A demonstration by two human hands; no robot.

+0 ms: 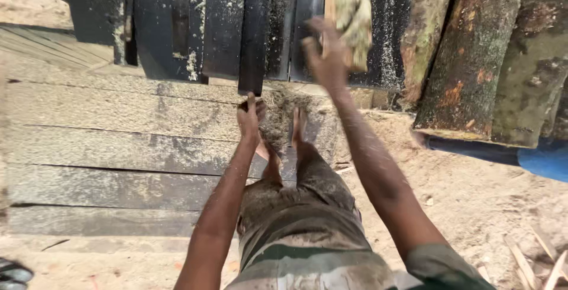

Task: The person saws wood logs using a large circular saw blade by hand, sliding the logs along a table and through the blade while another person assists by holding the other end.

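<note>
Right hand point(325, 53) closed on rough wood offcut point(350, 12), lifted w/ logs point(467, 53) just beside; left hand point(249, 115) pinching end of dark plank point(254, 30); probably mid-way, plank not yet lifted.

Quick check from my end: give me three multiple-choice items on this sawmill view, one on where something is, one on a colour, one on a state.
1. Where are the bark-covered logs?
A. upper right of the view
B. lower left
C. between the person's feet

2. What colour are the leaning planks at the top?
A. white
B. dark, nearly black, dusted with sawdust
C. bright red

3. What is the right hand doing?
A. resting open on the ground
B. raised, gripping a pale piece of wood
C. tucked in a pocket

Answers: 1 A, the logs lie along the upper right edge. 2 B, the planks look dark under pale dust. 3 B, the fingers are closed around the raised wood, while the left hand touches a plank's lower end.
</note>
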